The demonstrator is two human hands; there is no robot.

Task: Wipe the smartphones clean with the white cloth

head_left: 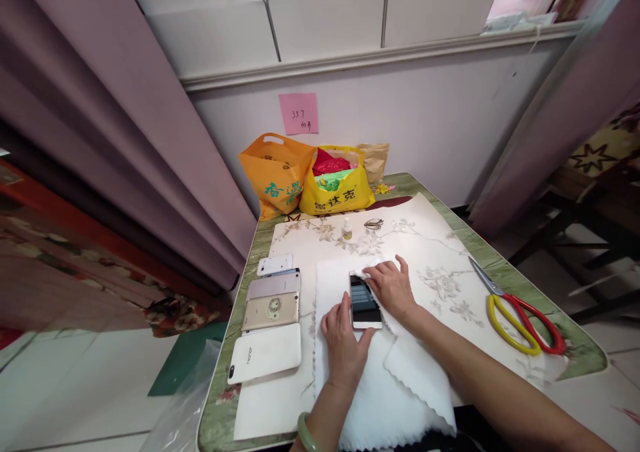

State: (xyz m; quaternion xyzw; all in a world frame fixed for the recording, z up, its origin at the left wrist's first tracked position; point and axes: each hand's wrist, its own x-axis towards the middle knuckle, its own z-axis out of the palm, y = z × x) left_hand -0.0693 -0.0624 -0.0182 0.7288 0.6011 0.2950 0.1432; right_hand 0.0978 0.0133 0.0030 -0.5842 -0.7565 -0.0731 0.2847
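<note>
A white phone with a dark screen (364, 300) lies face up on a white cloth with a wavy edge (373, 379). At the phone's lower left, my left hand (346, 337) has its thumb near the bottom edge and its fingers along the left side, thumb and fingers apart. A folded part of the cloth is pinched in my right hand (393, 287) at the phone's upper right. Several phones lie in a column to the left, among them a white one (265, 354), a gold one (263, 313) and a smaller white one (275, 264).
Large scissors with yellow and red handles (520, 322) rest at the right. A small bottle (347, 229) and glasses (373, 224) are behind the cloth. An orange bag (280, 172) and a yellow bag (337, 195) stand at the table's back edge.
</note>
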